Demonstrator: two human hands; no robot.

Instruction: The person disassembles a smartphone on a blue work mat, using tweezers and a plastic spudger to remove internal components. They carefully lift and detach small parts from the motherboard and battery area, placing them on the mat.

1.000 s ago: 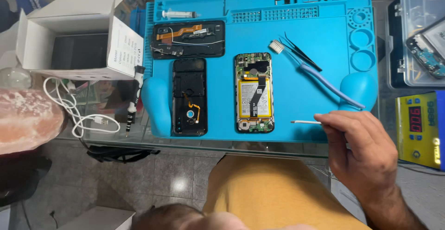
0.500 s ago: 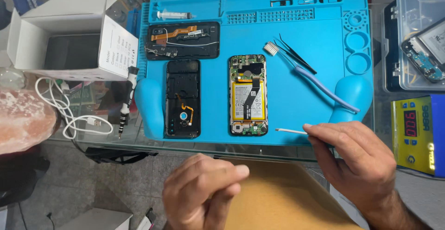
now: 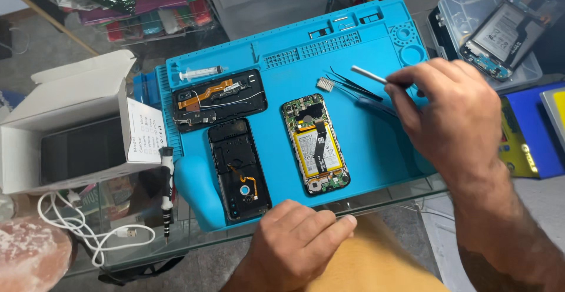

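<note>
Since half a second ago: right hand up from the mat's near edge to over its right side, thin white stick carried along; left hand shifted to the near table edge.

Glass table under everything. Blue work mat across the middle. Open white box at left, dark panel inside. Clear plastic tub top right, another opened phone lying in it.

On the mat: opened phone in the centre, battery and green boards exposed, lying flat. Black back cover just beside it on the left, orange ribbon cable inside. Black frame with orange cable above that cover. Syringe along the mat's top-left edge. Brush and black tweezers right of the phone, partly under the right hand.

Right hand pinching the white stick between thumb and fingertips, stick tip pointing up-left, clear of the phone. Left hand loosely curled, grasping nothing, resting near the mat's front edge below the phone.

Black screwdriver upright-ish off the mat's left edge. White cable coiled at lower left.
</note>
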